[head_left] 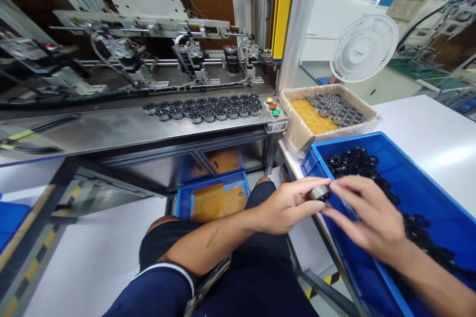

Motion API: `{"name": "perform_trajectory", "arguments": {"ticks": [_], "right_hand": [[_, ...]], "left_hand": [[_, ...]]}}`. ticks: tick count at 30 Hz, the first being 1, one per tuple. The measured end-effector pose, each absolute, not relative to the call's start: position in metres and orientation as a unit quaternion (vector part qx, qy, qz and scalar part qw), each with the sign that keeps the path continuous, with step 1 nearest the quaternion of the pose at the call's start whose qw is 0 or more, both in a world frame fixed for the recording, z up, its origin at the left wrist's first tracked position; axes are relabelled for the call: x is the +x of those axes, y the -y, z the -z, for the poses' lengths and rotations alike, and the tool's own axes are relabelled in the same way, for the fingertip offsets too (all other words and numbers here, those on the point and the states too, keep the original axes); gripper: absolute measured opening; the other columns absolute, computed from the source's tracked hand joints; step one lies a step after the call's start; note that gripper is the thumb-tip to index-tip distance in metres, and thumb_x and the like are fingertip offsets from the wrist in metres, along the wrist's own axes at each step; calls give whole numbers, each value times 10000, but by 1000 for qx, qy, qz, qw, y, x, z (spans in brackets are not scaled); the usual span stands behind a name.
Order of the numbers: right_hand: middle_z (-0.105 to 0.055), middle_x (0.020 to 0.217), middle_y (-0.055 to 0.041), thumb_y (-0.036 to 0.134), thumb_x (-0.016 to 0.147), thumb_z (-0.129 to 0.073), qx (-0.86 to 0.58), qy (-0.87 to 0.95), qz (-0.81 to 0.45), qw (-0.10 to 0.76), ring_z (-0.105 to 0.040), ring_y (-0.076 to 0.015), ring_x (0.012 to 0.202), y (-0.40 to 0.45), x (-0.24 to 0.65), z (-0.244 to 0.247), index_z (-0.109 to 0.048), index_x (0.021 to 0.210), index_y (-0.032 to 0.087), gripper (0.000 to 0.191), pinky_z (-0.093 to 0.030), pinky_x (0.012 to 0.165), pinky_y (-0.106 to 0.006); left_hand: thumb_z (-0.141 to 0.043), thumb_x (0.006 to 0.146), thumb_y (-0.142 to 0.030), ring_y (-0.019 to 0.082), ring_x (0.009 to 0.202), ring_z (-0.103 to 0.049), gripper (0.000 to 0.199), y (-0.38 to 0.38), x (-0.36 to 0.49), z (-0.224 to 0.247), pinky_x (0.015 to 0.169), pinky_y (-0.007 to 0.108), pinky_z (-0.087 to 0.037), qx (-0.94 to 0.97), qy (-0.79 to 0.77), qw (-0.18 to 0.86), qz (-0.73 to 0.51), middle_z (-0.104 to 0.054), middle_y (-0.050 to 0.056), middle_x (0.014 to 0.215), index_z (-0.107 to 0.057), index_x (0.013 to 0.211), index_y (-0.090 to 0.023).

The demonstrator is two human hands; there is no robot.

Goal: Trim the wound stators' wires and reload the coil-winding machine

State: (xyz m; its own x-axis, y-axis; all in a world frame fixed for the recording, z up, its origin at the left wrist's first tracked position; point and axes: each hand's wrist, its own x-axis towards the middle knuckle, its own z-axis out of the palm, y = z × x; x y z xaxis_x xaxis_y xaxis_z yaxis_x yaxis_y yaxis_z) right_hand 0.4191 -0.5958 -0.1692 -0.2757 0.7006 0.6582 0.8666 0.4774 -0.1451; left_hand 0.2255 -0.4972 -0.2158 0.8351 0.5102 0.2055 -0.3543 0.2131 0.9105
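Observation:
My left hand (286, 204) grips a short metal ring-shaped core (318, 191) between thumb and fingers, above the near edge of the blue bin. A black plastic piece (326, 196) shows at the core's right end. My right hand (374, 215), slightly blurred, has its thumb and fingertips closed around that end, touching the black piece. Loose black plastic pieces (353, 164) lie in the blue bin (409, 158) beneath and beside my right hand. Similar metal cores with black inserts (208, 108) stand in rows on the steel ledge ahead.
A plastic-lined carton (297, 131) of metal cores stands behind the bin, with a white fan (364, 48) beyond. A button box (275, 115) sits at the ledge's right end. Pliers (37, 133) lie at left. Machine fixtures (193, 54) rise behind the ledge. A lower blue tray (182, 203) holds yellowish sheets.

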Motion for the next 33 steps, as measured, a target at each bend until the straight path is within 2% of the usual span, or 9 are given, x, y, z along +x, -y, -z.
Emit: {"name": "perform_trajectory", "arguments": {"ticks": [4,6,10,14,19,22,28,31,33], "right_hand": [[-707,1083,-126,337,914,-669,-709,586,149,363,-697,-214,866,582,510,175,-638,1272,143,407,-567,823,-371],[-740,938,-137,399,948,-571,-785,545,124,266,-704,-200,758,579,557,189,-706,1120,73,393,-545,727,-341],[-742,723,-83,288,801,-737,-809,567,43,150,-674,-190,627,572,593,234,-765,783,110,181,-505,635,-304],[-764,895,-97,271,875,-661,-808,584,1,78,-703,-216,801,562,570,272,-786,885,149,175,-518,758,-309],[-721,969,-122,309,894,-635,-822,569,1,29,-693,-229,851,560,546,295,-784,939,161,215,-521,745,-309],[-717,1008,-91,220,853,-640,-818,574,6,31,-690,-212,889,559,542,296,-782,973,194,188,-525,783,-288],[-722,854,-92,230,807,-612,-808,578,54,104,-682,-228,752,553,540,258,-758,884,156,181,-545,760,-351],[-719,842,-75,288,842,-599,-794,575,92,172,-670,-211,708,559,518,226,-717,1002,143,247,-556,752,-359],[-721,863,-55,306,875,-605,-761,593,111,239,-668,-196,720,567,490,205,-700,1021,169,222,-554,762,-346]], "left_hand": [[-625,910,-281,183,1004,-689,406,484,222,221,896,308,-561,597,-108,736,-298,-653,124,1286,-634,1309,-205],[-602,924,-298,164,905,-709,388,477,223,223,842,297,-566,583,-126,747,-294,-688,122,1245,-627,1297,-194],[-755,802,-306,169,890,-672,374,472,225,220,780,272,-525,635,-152,691,-308,-707,107,1139,-699,1146,-170],[-850,698,-330,163,785,-643,297,480,226,213,715,268,-496,712,-180,611,-294,-728,62,881,-759,922,-158],[-767,766,-466,163,681,-678,406,483,228,216,584,264,-529,562,-176,774,-232,-717,80,867,-695,979,-128],[-753,790,-455,135,710,-654,422,480,227,218,619,258,-527,562,-156,770,-258,-699,102,1000,-684,1054,-133],[-847,723,-341,108,716,-571,497,480,217,215,624,223,-464,749,-145,547,-345,-686,70,980,-704,1159,-150],[-829,746,-346,75,570,-526,599,481,212,210,565,226,-462,746,-143,550,-346,-750,88,1043,-624,1272,-144],[-832,742,-343,93,606,-584,562,481,211,206,596,233,-486,742,-140,557,-345,-759,108,1091,-649,1229,-131]]}}
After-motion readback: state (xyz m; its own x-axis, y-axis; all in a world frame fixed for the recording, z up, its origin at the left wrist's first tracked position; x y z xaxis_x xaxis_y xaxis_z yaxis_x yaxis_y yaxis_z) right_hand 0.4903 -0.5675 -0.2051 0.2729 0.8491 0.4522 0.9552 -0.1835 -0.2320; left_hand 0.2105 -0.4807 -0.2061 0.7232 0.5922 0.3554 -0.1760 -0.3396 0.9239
